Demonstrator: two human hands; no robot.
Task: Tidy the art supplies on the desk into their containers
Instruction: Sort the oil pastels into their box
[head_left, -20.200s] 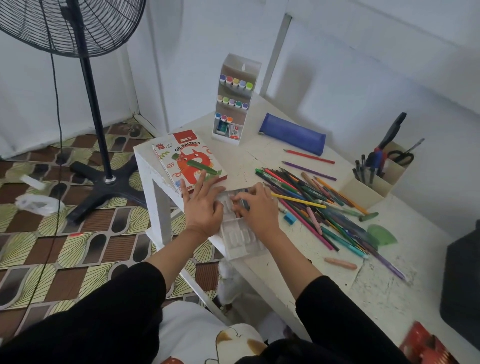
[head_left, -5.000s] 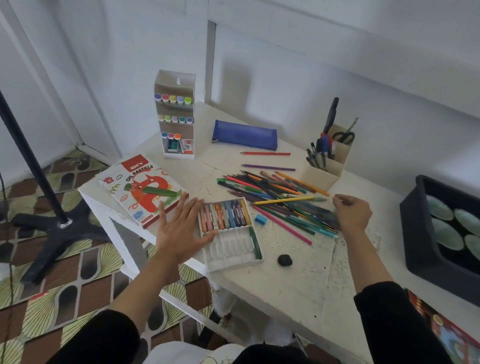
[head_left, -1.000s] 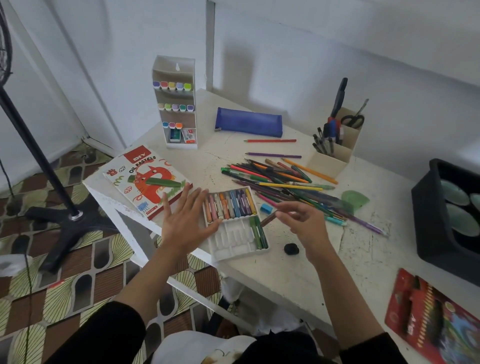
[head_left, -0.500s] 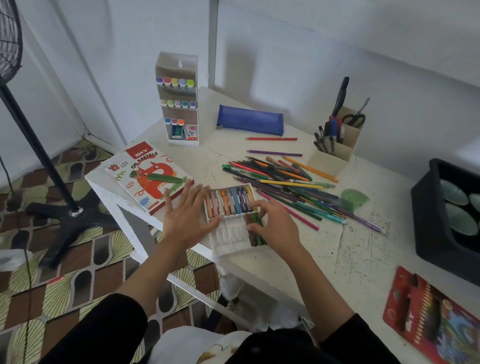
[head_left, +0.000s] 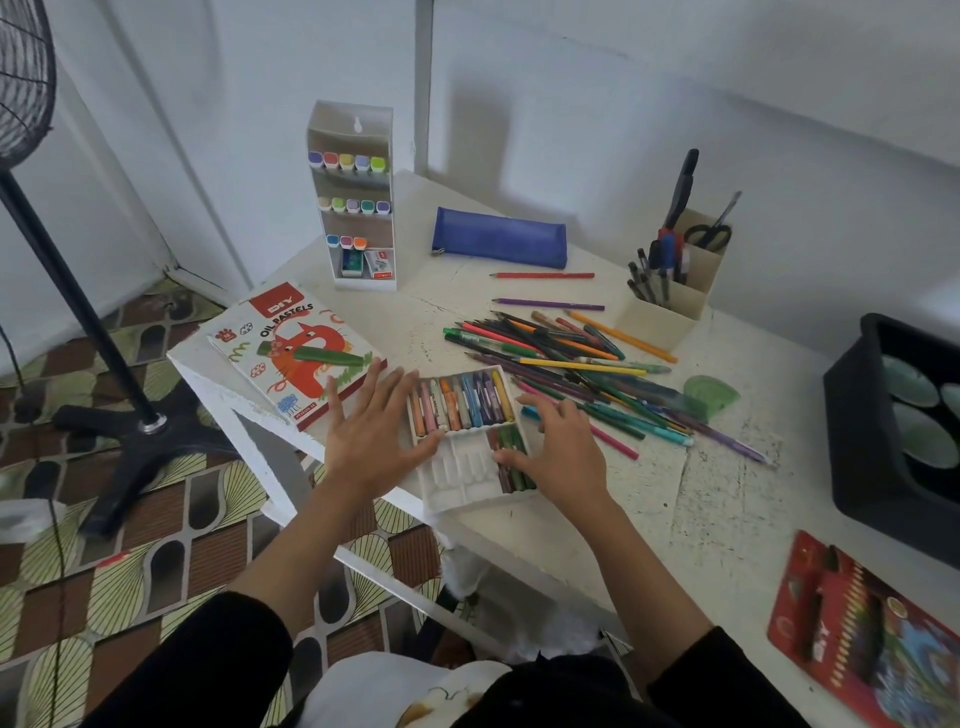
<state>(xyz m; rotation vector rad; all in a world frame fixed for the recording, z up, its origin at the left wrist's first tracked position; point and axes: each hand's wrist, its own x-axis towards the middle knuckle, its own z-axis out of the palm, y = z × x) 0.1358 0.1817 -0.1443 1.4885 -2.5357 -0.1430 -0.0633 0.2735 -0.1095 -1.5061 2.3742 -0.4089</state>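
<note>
Pastel tray (head_left: 467, 475) at near edge of desk (head_left: 701, 519); 2 rows, near row part-filled.
Thin moulded plastic: likely light, flexible, quick to slide. Pastels (head_left: 460, 400) waxy, probably snap-prone. Best taken by both long sides. Left hand (head_left: 371, 431) flat, fingers straight, bracing left rim. Right hand (head_left: 558, 447) loosely spread, thumb on near-right sticks. Loose pencils (head_left: 571, 364) just right.

White pastel tray (head_left: 460, 480) lies flat at the desk's near edge. Its upper row is full of oil pastels (head_left: 460, 402); its lower row holds a few at the right end. Pastel box (head_left: 296, 353) lies closed and flat at the near-left corner. Coloured pencils (head_left: 571, 371) are heaped mid-desk. Blue pencil case (head_left: 498, 244) and upright marker rack (head_left: 356, 197) stand along the far edge.
</note>
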